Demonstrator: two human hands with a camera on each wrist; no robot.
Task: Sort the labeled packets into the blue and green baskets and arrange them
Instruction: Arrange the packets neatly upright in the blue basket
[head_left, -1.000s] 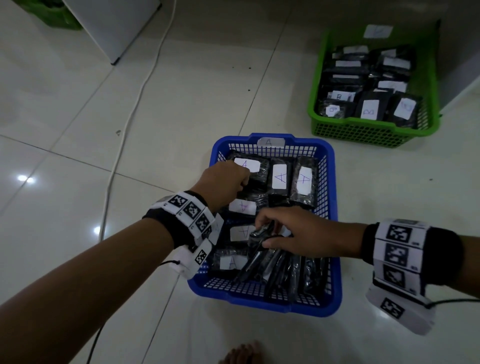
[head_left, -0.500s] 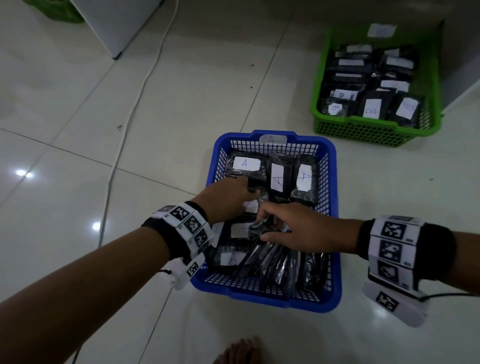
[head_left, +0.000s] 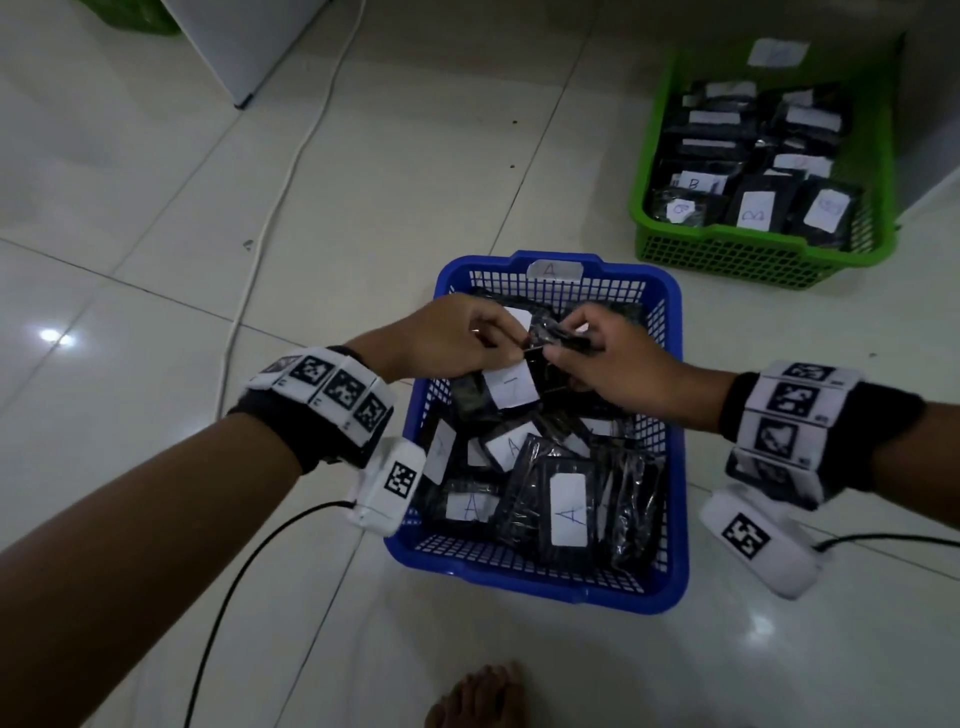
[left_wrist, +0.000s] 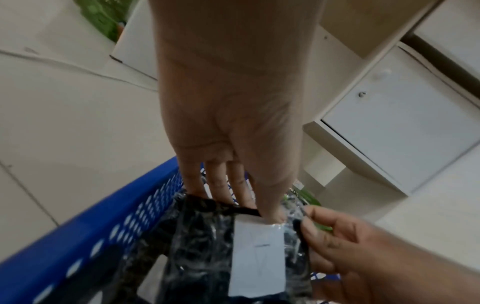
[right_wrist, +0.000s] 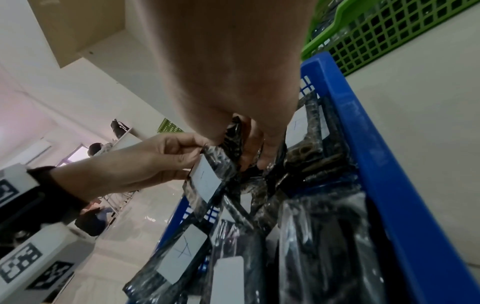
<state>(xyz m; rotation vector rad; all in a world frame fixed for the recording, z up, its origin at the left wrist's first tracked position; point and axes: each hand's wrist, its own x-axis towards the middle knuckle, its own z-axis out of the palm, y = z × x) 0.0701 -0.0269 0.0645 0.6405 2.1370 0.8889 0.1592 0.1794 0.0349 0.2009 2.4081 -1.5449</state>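
Both hands work above the far half of the blue basket (head_left: 675, 467), which sits on the tiled floor (head_left: 156, 260). Left hand (head_left: 447, 338): thumb and fingers curled, pinching the top edge of a black packet (head_left: 511, 387) with a white label facing up; the mark on the label is too faint to read. Right hand (head_left: 618, 364): fingers curled, pinching a black packet edge just beside the first one; in the left wrist view its fingertips (left_wrist: 311, 232) close on the right edge of the labeled packet. Cannot tell whether both hands hold one packet or two adjoining ones. The held packet is raised above the others, tilted, over the basket's far-centre.

Loose packets (head_left: 569, 512) fill the basket's near half, overlapping at mixed angles, several labels reading "A". A white tag (head_left: 553, 270) marked "A" sits on the basket's far rim.

Green basket (head_left: 753, 254) stands well apart toward the far right of the floor, packed with black packets in rows, some labels reading "B". White cable (head_left: 291, 171) runs across the floor to the left. Marker-covered bands wrap both wrists. Bare toes (head_left: 483, 696) show at the near edge of the head view.
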